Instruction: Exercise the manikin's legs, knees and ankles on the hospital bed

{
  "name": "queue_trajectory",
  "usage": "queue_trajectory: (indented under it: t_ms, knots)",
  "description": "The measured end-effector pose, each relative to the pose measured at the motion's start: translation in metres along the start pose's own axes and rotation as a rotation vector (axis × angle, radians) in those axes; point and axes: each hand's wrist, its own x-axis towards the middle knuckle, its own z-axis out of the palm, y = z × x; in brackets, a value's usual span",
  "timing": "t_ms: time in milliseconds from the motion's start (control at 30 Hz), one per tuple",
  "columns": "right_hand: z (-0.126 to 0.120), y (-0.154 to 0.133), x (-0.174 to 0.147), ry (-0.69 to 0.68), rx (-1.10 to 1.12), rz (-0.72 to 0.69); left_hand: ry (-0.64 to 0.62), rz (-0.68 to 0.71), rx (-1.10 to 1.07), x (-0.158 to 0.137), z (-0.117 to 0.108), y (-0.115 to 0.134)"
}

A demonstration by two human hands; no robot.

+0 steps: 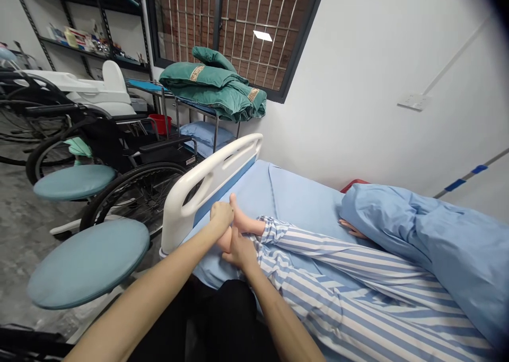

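Observation:
My left hand [221, 213] is closed around the upper part of the near foot [225, 241], over its toes, which it hides. Lower down, my right hand [242, 250] grips the same foot around the ankle and heel. The foot belongs to a figure in blue-and-white striped trousers [318, 303] lying on the bed; I cannot tell whether it is a person or a manikin. Just beyond my hands the far foot [247, 224] rests bare, toes pointing up, on the light blue sheet [306, 190].
A white footboard [175, 213] stands close left of my hands. Two teal stools [89, 261] and a wheelchair [139, 187] are beyond it. Green folded quilts [214, 84] lie on a rack below the window. A blue quilt [429, 224] covers the figure's upper part; a hand [352, 228] shows beneath.

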Motion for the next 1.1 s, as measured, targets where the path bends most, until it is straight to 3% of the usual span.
queue_trajectory:
  t_ms: [167,433,667,933,1100]
  knots:
    - [0.0,-0.002,-0.002,-0.001,0.002,0.001,0.071,0.069,0.083,-0.021,0.001,0.001]
    - [-0.003,-0.004,-0.005,-0.007,-0.022,-0.022,0.318,0.231,0.206,-0.046,0.017,-0.004]
    - [-0.005,-0.005,-0.006,0.003,-0.012,-0.019,0.385,0.189,0.139,-0.045,0.022,-0.007]
    - [-0.001,-0.003,-0.005,0.02,0.001,-0.013,0.587,-0.045,-0.065,-0.044,0.033,-0.008]
    - [-0.003,-0.005,-0.006,0.008,-0.01,0.012,0.546,-0.142,-0.198,-0.04,0.032,-0.015]
